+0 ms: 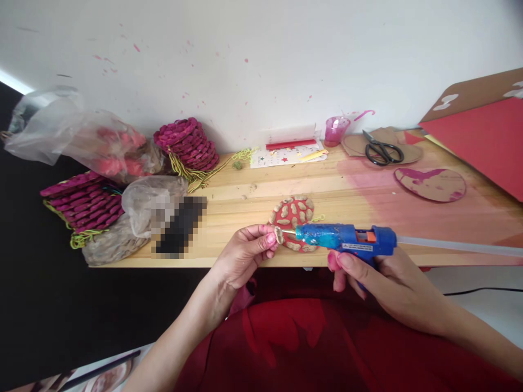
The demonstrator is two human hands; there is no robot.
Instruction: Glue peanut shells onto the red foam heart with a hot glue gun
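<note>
Between the fingertips of my left hand (pixel 250 251) is a peanut shell (pixel 279 235), pinched near the table's front edge. My right hand (pixel 392 283) grips a blue hot glue gun (pixel 351 239) by its handle. The gun points left, and its nozzle meets or nearly meets the peanut shell. A clear glue stick (pixel 445 246) sticks out of the gun's rear. Behind the nozzle lies a round red piece covered with peanut shells (pixel 295 209), its lower part partly hidden by the gun and my left hand.
Purple-painted woven pieces (pixel 186 144) and plastic bags (pixel 118 144) are at the left. Black scissors (pixel 382 152) lie on cardboard at the back, beside a pink-stained cup (pixel 337 130). A heart-shaped cardboard piece (pixel 433 185) and a red board (pixel 482 141) are at the right.
</note>
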